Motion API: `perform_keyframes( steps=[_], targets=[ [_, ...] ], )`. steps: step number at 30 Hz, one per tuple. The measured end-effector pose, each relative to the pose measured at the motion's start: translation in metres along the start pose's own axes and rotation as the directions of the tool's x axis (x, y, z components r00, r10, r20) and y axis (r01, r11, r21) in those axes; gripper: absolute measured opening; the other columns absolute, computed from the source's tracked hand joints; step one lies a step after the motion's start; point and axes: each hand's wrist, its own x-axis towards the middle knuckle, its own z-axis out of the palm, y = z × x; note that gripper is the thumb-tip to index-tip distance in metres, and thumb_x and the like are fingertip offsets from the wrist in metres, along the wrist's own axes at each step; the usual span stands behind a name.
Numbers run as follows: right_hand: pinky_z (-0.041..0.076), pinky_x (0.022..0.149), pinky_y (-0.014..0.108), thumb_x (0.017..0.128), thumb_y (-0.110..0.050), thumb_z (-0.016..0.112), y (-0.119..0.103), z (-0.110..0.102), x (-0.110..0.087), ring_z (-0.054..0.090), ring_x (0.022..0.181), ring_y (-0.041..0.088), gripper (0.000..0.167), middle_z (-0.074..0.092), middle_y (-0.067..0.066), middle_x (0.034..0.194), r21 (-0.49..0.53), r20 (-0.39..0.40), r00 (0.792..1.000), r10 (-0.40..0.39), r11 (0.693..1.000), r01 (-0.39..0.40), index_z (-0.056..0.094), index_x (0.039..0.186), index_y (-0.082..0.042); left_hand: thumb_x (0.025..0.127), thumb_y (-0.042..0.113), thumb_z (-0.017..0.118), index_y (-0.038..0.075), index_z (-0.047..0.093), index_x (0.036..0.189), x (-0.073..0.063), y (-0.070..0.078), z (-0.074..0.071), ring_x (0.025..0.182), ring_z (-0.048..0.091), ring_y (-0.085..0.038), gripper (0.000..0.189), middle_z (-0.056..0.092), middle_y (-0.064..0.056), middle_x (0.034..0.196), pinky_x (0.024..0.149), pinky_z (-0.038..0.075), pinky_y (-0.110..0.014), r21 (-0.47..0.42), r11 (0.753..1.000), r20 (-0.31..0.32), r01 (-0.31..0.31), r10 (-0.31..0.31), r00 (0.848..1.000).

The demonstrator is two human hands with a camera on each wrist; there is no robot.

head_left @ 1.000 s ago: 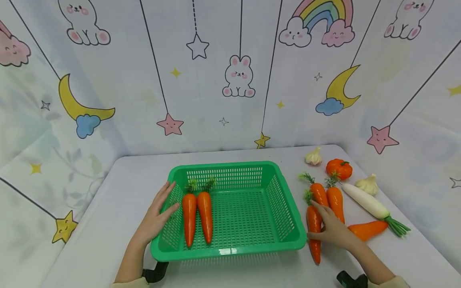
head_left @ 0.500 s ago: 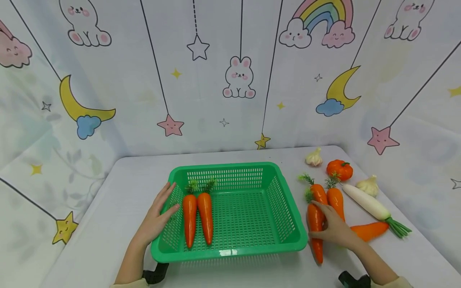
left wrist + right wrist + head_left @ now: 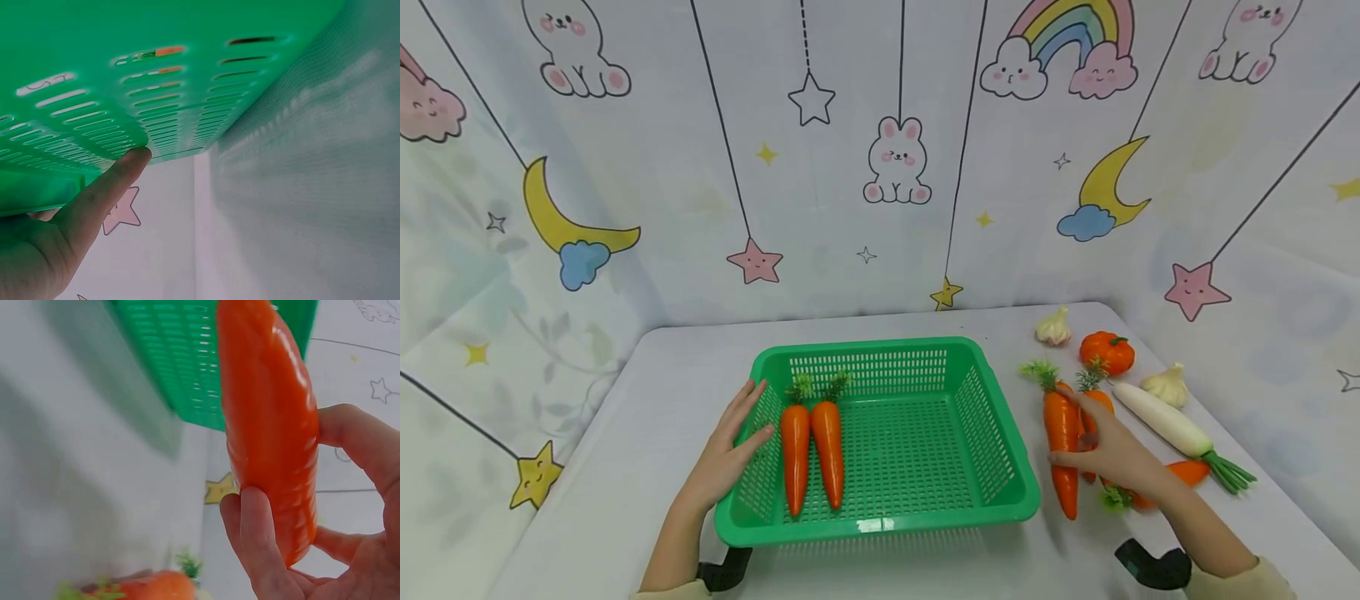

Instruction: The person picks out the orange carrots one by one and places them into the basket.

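Observation:
In the head view my right hand [image 3: 1105, 454] holds a carrot [image 3: 1061, 442] with its leafy top pointing to the back. The right wrist view shows the thumb and fingers round the thick end of this carrot [image 3: 269, 431], raised over the white table. Other carrots [image 3: 1099, 400] lie behind it, partly hidden by the hand. My left hand [image 3: 722, 450] grips the left rim of a green basket [image 3: 880, 527]; one finger [image 3: 106, 187] lies along the outer wall in the left wrist view. Two carrots [image 3: 828, 454] rest side by side in the basket's left part.
To the right lie a white radish [image 3: 1161, 418] with green leaves, an orange pumpkin [image 3: 1107, 352], one garlic bulb [image 3: 1166, 386] and another garlic bulb [image 3: 1052, 327] farther back. A cartoon-printed cloth [image 3: 820, 183] stands behind the white table [image 3: 692, 383].
My right hand has taken hold of the front carrot of the right-hand group and lifted it, moving it toward the back. The left hand and basket have stayed in place.

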Motion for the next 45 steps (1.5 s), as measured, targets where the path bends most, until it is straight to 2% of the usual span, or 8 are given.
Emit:
perform_keyframes(
  steps=[6, 9, 13, 16, 23, 36, 41, 45],
  targets=[
    [0.048, 0.066, 0.036, 0.076, -0.030, 0.075, -0.020, -0.013, 0.010, 0.052, 0.087, 0.030, 0.089, 0.035, 0.026, 0.129, -0.080, -0.026, 0.998, -0.059, 0.995, 0.057, 0.022, 0.145, -0.009, 0.093, 0.020, 0.052, 0.014, 0.025, 0.146, 0.001, -0.004, 0.000, 0.136, 0.006, -0.039, 0.059, 0.008, -0.012, 0.152, 0.093, 0.013, -0.073, 0.006, 1.000, -0.008, 0.003, -0.003, 1.000],
    [0.050, 0.063, 0.033, 0.076, -0.029, 0.075, -0.031, -0.017, 0.017, 0.055, 0.085, 0.030, 0.089, 0.033, 0.024, 0.132, -0.029, -0.015, 0.996, -0.083, 0.996, 0.082, 0.021, 0.145, -0.011, 0.093, 0.019, 0.052, 0.014, 0.025, 0.146, 0.000, -0.003, -0.001, 0.136, 0.006, -0.039, 0.059, 0.008, -0.012, 0.152, 0.093, 0.013, -0.073, 0.005, 1.000, -0.008, 0.000, 0.000, 1.000],
    [0.053, 0.064, 0.036, 0.077, -0.031, 0.074, -0.044, -0.016, 0.027, 0.056, 0.095, 0.040, 0.090, 0.023, 0.023, 0.141, 0.040, 0.015, 0.997, -0.082, 0.996, 0.082, 0.019, 0.147, -0.019, 0.094, 0.019, 0.052, 0.014, 0.025, 0.146, 0.000, -0.001, -0.001, 0.135, 0.006, -0.040, 0.059, 0.009, -0.013, 0.152, 0.093, 0.013, -0.072, 0.002, 1.000, -0.007, -0.008, 0.008, 1.000],
    [0.053, 0.066, 0.037, 0.076, -0.030, 0.075, -0.055, -0.012, 0.036, 0.055, 0.097, 0.041, 0.091, 0.021, 0.024, 0.143, 0.063, 0.020, 0.995, -0.098, 0.993, 0.096, 0.019, 0.147, -0.019, 0.093, 0.019, 0.052, 0.014, 0.026, 0.146, -0.001, 0.000, 0.000, 0.135, 0.007, -0.040, 0.059, 0.009, -0.013, 0.151, 0.093, 0.013, -0.072, -0.001, 1.000, -0.007, -0.013, 0.013, 1.000],
    [0.051, 0.064, 0.033, 0.077, -0.024, 0.075, -0.078, -0.002, 0.056, 0.059, 0.084, 0.025, 0.090, 0.025, 0.020, 0.141, 0.147, 0.084, 0.984, -0.157, 0.979, 0.144, 0.019, 0.146, -0.015, 0.093, 0.020, 0.053, 0.014, 0.026, 0.145, -0.002, 0.003, 0.000, 0.135, 0.007, -0.041, 0.059, 0.010, -0.014, 0.151, 0.093, 0.015, -0.072, -0.009, 1.000, -0.007, -0.014, 0.014, 1.000],
    [0.053, 0.064, 0.035, 0.076, -0.018, 0.075, -0.114, 0.020, 0.087, 0.055, 0.088, 0.030, 0.089, 0.024, 0.023, 0.136, 0.179, 0.180, 0.957, -0.230, 0.964, 0.198, 0.020, 0.145, -0.011, 0.094, 0.023, 0.052, 0.016, 0.026, 0.146, -0.002, 0.002, 0.001, 0.135, 0.007, -0.040, 0.058, 0.009, -0.013, 0.152, 0.093, 0.013, -0.072, 0.000, 1.000, -0.003, -0.016, 0.016, 1.000],
    [0.053, 0.065, 0.035, 0.076, -0.017, 0.075, -0.126, 0.036, 0.097, 0.055, 0.087, 0.029, 0.088, 0.028, 0.022, 0.134, 0.189, 0.217, 0.935, -0.282, 0.952, 0.243, 0.020, 0.145, -0.009, 0.094, 0.023, 0.052, 0.017, 0.026, 0.146, -0.001, 0.000, 0.000, 0.135, 0.007, -0.040, 0.058, 0.010, -0.012, 0.151, 0.093, 0.013, -0.072, 0.006, 1.000, -0.007, -0.017, 0.017, 1.000],
    [0.052, 0.062, 0.032, 0.075, -0.018, 0.076, -0.132, 0.051, 0.104, 0.056, 0.083, 0.026, 0.089, 0.032, 0.018, 0.133, 0.186, 0.237, 0.929, -0.285, 0.952, 0.245, 0.022, 0.144, -0.010, 0.094, 0.024, 0.052, 0.016, 0.026, 0.146, -0.001, -0.002, 0.000, 0.135, 0.007, -0.040, 0.059, 0.010, -0.013, 0.151, 0.092, 0.014, -0.073, 0.013, 1.000, -0.006, -0.020, 0.021, 1.000]
  ],
)
